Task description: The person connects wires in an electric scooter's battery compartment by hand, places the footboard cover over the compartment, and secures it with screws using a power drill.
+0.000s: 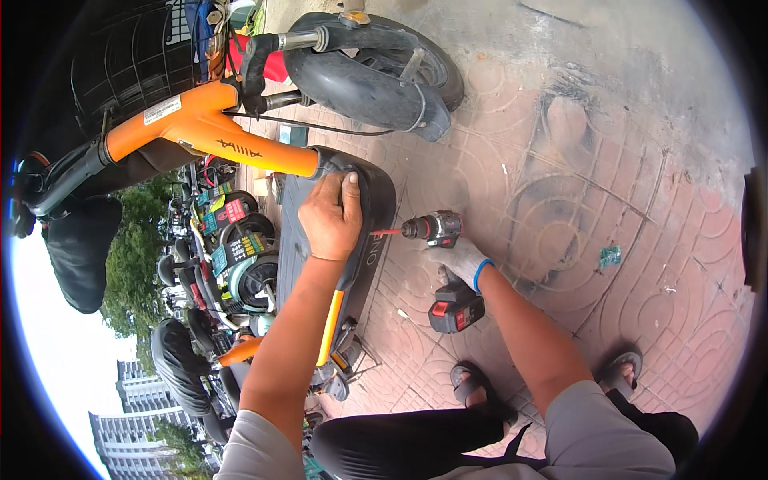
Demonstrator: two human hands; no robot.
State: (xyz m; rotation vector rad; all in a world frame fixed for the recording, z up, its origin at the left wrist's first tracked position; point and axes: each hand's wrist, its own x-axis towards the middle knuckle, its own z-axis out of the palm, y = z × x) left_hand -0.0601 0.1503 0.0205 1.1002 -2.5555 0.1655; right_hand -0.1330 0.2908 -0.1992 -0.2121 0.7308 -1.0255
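My bare left hand [330, 220] is closed over the front edge of the black plastic floorboard cover [370, 188] of an electric scooter, its thumb stretched along the top. My right hand [458, 262], in a pale glove with a blue cuff, is wrapped round the grip of a black and red cordless drill [433, 228]. A thin reddish bit [387, 232] reaches from the chuck to the side of the cover; whether it sits in a screw is too small to tell. From the cover an orange frame [216, 134] runs to the handlebar.
The scooter's front wheel [380, 68] and black basket [132, 72] are at the far left. Several parked scooters [240, 248] crowd the left, beyond the cover. Patterned red paving [560, 232] spreads to the right, with a small green wrapper [610, 256] on it. My sandalled feet are near.
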